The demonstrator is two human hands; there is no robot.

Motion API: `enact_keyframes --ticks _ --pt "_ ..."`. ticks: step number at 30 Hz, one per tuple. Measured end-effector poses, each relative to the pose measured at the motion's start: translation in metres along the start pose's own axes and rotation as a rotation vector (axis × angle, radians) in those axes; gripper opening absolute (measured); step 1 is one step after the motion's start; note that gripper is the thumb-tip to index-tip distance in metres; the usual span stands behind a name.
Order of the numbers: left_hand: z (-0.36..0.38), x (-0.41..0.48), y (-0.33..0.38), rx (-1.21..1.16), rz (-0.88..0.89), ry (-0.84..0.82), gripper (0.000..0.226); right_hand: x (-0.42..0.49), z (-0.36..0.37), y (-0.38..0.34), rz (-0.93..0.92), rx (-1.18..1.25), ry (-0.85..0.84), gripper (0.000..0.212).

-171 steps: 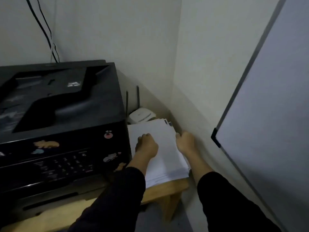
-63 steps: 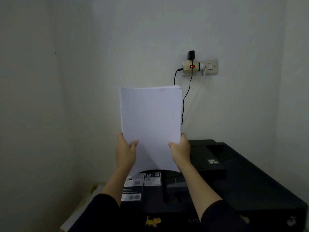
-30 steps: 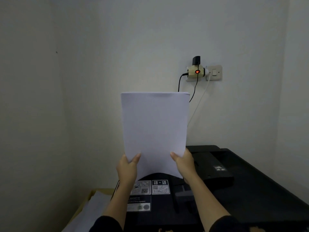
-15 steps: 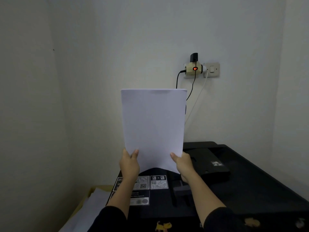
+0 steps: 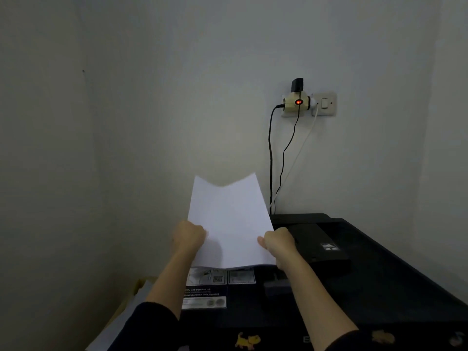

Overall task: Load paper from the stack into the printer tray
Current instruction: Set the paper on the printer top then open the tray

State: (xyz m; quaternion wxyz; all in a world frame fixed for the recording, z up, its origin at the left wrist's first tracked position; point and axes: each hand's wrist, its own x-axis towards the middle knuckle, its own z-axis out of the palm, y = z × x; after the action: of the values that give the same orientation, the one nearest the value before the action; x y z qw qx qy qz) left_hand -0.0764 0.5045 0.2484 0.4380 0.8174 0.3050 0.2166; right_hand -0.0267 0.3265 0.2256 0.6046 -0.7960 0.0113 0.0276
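Note:
I hold a bundle of white paper sheets (image 5: 229, 219) upright over the rear of the black printer (image 5: 354, 287). My left hand (image 5: 188, 235) grips its left edge and my right hand (image 5: 277, 241) grips its right edge. The top edge of the sheets sags in the middle. Their bottom edge sits just above the printer's rear feed area, by a white instruction label (image 5: 206, 290). The feed slot itself is hidden behind the paper.
A wall socket with an adapter and a red light (image 5: 298, 102) is above the printer, with cables (image 5: 272, 160) hanging down behind it. More white paper (image 5: 126, 315) lies low on the left beside the printer. Walls close in on the left and right.
The sheets have dropped lower toward the printer's rear, and their top edge now bows. Both hands went down with them, and their grip has turned into closed fists.

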Motion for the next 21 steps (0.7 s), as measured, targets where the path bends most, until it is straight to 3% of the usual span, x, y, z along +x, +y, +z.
enact_keyframes --ticks 3,7,14,18,21 --pt "0.003 -0.001 -0.012 0.083 -0.003 -0.048 0.035 -0.004 0.003 0.004 0.060 -0.123 -0.041 0.028" --pt "0.008 -0.007 -0.024 0.365 0.007 -0.116 0.033 -0.007 0.009 0.009 0.063 -0.309 -0.062 0.028" --pt "0.014 -0.014 -0.023 0.864 -0.015 0.024 0.034 -0.019 0.011 0.001 -0.038 -0.809 0.031 0.024" --pt "0.018 -0.018 -0.025 0.895 0.054 0.064 0.048 -0.024 0.013 0.003 -0.090 -0.899 0.081 0.032" --pt "0.024 -0.029 -0.022 0.790 0.196 0.127 0.048 -0.030 0.008 0.007 -0.181 -0.843 0.099 0.038"
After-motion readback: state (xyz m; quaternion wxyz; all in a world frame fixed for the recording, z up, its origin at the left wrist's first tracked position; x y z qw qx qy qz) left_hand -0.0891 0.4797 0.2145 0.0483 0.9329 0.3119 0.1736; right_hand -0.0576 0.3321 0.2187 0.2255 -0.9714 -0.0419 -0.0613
